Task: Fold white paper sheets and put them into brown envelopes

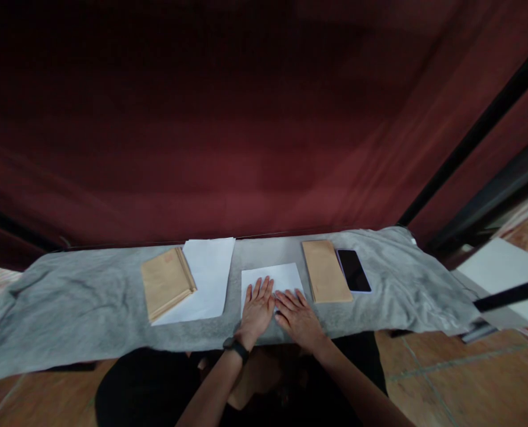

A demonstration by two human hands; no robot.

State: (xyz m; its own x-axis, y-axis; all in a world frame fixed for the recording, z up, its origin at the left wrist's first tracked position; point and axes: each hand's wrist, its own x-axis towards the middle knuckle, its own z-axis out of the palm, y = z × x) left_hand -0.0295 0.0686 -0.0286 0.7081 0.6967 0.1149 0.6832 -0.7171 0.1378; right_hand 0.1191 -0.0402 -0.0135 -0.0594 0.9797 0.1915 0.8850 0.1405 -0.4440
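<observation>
A white sheet of paper point(285, 275) lies on the grey cloth right in front of me. My left hand point(258, 308), with a dark watch on its wrist, rests flat on the sheet's left part, fingers spread. Beside it my right hand point(298, 317) lies flat on the right part, fingers apart and pointing up and left. The sheet's near edge is covered by both hands. To the left, brown envelopes point(163, 279) lie partly on larger white sheets point(210, 273). Brown envelopes point(326, 271) also lie just right of the sheet.
A phone point(355, 271) with a dark screen touches the right-hand envelopes. Grey cloth point(90, 302) covers the narrow table and is wrinkled at both ends. Behind it rises a dark red surface point(264, 178). A white panel point(504, 273) and dark bars stand at the right.
</observation>
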